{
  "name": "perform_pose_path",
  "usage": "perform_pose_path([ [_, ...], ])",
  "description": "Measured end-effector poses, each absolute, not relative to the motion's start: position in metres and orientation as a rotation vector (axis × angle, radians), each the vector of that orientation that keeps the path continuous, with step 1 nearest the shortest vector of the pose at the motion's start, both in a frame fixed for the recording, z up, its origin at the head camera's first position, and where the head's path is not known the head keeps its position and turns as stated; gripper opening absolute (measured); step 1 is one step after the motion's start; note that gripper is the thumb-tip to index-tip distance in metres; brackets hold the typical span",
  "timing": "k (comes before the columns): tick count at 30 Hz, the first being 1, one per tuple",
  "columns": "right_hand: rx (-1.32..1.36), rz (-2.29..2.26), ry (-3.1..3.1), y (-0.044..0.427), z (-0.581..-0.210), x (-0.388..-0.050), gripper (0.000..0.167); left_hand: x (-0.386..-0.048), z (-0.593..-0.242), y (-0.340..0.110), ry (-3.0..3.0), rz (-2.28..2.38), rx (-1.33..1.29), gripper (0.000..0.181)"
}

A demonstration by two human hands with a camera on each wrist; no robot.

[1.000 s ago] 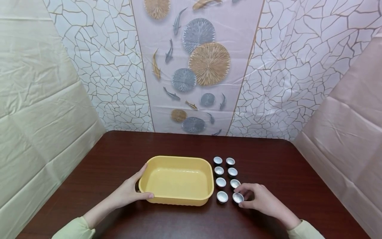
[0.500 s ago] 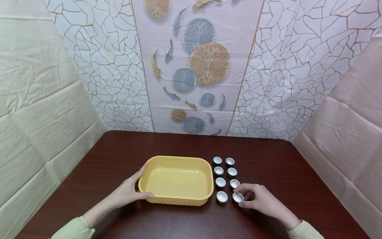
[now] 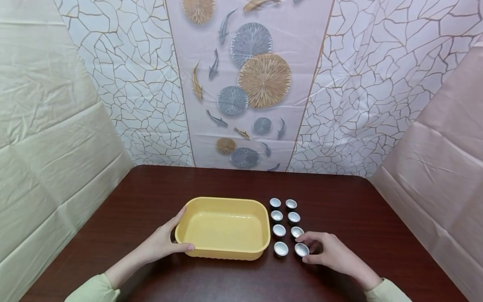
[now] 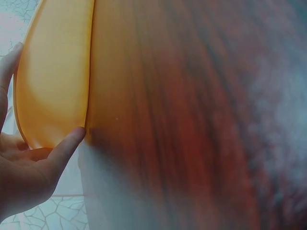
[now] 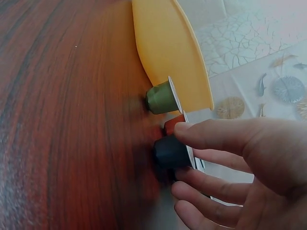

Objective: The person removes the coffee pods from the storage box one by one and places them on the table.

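My left hand (image 3: 162, 241) grips the left end of a yellow rectangular plastic tray (image 3: 226, 253), thumb on its front rim and fingers round the left side. In the left wrist view the thumb (image 4: 69, 143) presses the tray's edge (image 4: 57, 72). At the tray's right, my right hand (image 3: 328, 251) holds the nearest right-hand coffee capsule (image 3: 301, 250) between thumb and fingers. The right wrist view shows this capsule as dark-bodied (image 5: 171, 152), standing on the table. Beside it are a green capsule (image 5: 162, 98) and a partly hidden red one (image 5: 172, 124).
Several coffee capsules with silver lids stand in two columns right of the tray, such as a front-left capsule (image 3: 281, 249) and a far-right capsule (image 3: 291, 204). All stand on a dark red-brown table (image 3: 226, 281). Patterned cloth (image 3: 241, 105) hangs behind.
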State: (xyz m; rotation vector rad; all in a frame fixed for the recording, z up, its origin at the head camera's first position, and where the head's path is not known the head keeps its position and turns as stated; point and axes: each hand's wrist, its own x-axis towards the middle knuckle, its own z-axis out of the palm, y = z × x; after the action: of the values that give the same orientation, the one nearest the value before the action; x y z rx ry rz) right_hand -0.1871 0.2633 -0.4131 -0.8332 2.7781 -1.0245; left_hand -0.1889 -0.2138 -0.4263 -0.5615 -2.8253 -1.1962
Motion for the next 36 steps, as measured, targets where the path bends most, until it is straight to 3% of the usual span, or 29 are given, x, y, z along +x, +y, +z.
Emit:
perform_pose_path([
  [11, -0.831, -1.012, 2.737, 0.268, -0.407, -0.186, 0.045, -0.192, -0.424, -0.213, -2.831, -1.066, -0.617, 0.115],
  [27, -0.799, -0.805, 2.957, 0.268, -0.387, -0.181, 0.034, -0.198, -0.405, -0.220, -2.861, -0.868, -0.674, 0.118],
  [36, -0.825, -0.580, 3.156, 0.257, -0.380, -0.174, 0.055, -0.197, -0.383, -0.216, -2.787, -0.440, -0.828, 0.092],
])
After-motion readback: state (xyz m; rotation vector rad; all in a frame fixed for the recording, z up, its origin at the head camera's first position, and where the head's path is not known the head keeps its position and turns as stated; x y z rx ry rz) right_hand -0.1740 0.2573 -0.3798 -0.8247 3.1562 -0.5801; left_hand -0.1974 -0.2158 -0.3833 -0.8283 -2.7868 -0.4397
